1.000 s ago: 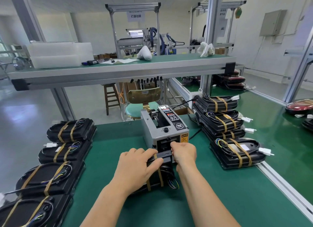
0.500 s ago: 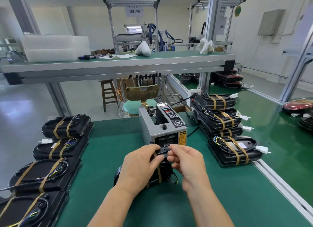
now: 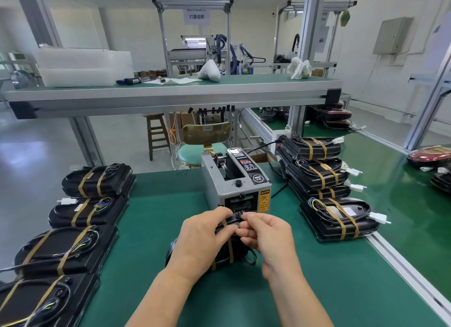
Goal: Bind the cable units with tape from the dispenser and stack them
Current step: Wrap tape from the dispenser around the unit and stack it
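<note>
A row (image 3: 73,246) of four bound units is laid along the left of the counter (image 3: 151,265). One end of a dark tape (image 3: 235,215) strip is pinched by the curled fingers of the left hand (image 3: 202,239), above a unit (image 3: 222,256) lying just before the dispenser (image 3: 234,182). The other end is pinched by the right hand (image 3: 266,234). A stack (image 3: 317,170) of bound units is seen at the right.

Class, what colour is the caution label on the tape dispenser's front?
Orange-yellow caution label, head view.

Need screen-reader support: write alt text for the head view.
The left hand and right hand pinch a tape strip before a grey tape dispenser, over a cable unit on a green bench; taped units flank them.
</note>
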Tool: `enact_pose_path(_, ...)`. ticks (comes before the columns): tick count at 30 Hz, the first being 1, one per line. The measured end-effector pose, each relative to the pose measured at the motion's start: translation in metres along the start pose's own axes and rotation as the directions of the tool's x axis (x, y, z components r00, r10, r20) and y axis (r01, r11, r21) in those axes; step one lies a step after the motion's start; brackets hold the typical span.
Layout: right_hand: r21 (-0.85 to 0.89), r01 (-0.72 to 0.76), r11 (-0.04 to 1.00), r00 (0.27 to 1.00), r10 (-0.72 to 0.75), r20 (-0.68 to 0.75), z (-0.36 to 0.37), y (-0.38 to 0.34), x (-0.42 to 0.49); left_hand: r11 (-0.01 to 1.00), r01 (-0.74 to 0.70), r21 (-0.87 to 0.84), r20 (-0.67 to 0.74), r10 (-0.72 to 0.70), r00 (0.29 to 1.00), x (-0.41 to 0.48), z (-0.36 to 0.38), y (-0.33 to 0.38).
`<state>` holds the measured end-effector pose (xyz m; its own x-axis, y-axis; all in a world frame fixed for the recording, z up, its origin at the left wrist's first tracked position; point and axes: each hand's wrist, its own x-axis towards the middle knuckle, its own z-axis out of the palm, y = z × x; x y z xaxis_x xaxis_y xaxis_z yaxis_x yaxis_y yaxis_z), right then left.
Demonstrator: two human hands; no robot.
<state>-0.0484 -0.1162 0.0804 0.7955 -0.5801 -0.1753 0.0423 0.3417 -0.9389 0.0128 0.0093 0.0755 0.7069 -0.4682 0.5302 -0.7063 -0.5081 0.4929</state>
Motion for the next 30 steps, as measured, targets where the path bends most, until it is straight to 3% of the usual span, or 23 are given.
enact_pose_path(14, -0.049, -0.001, 0.999, 1.0, 0.0, -0.009, 0.0, 0.002, 0.003, 0.996, -0.082, -0.035, -0.023, 0.082, 0.996, 0.0, 0.002, -0.002)
enact_pose_path(23, -0.047, 0.003, 0.999, 1.0, -0.004, -0.01, -0.001, 0.004, 0.006, 0.989, -0.144, 0.036, -0.042, 0.145, 0.988, 0.0, 0.003, -0.001)
enact_pose_path(30, -0.144, 0.087, 0.986, 0.996, -0.091, -0.025, -0.002, 0.009, 0.011, 0.986, -0.158, 0.06, -0.024, 0.16, 0.987, 0.001, 0.002, -0.001)
